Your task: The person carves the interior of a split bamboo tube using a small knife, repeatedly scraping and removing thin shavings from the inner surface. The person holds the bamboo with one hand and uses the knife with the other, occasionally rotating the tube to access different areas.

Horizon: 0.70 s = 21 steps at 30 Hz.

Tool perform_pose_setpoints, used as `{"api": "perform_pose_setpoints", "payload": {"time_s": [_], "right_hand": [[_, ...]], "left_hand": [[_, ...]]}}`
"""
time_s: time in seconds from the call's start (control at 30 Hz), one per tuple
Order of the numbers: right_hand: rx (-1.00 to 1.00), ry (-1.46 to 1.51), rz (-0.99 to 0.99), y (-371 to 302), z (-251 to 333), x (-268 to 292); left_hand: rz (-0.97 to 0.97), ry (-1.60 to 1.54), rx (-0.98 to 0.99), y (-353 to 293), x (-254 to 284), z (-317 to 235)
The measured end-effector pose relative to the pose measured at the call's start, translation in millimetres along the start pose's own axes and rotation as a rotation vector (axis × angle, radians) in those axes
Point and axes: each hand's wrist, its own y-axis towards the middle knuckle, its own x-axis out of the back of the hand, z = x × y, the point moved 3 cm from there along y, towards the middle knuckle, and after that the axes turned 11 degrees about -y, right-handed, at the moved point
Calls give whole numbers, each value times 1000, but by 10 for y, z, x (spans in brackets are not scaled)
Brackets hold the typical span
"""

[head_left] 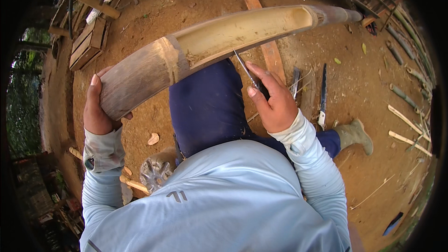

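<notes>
Bamboo (224, 32): 12 o'clock
Left hand (99, 116): grips bamboo's end, 9 o'clock
Right hand (277, 105): holds knife (244, 67), 3 o'clock
Rim (212, 59): likely being trimmed, knife tip there; next stroke needs steady bamboo

Most of the fingers on the left hand (96, 113) are tucked behind the long brown cut-open bamboo tube (140, 75), and the right hand (275, 101) covers much of the slim metal knife's (244, 68) dark handle. That tube also blocks the middle of the reddish-brown wooden plank (273, 60), and the light-blue shirt (233, 191) hides part of the clear plastic bottle (155, 171). No clue what the small dark-blue thing (393, 224) near the brown dirt ground's (357, 81) lower right edge is tbh, too tiny.
</notes>
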Motion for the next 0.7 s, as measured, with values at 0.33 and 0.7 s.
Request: {"api": "perform_pose_setpoints", "payload": {"time_s": [0.33, 0.7], "right_hand": [[63, -73, -44, -1, 26, -17], [-267, 354, 159, 69, 370, -69]], "left_hand": [[12, -6, -9, 26, 18, 16], [35, 132, -391, -180, 7, 205]]}}
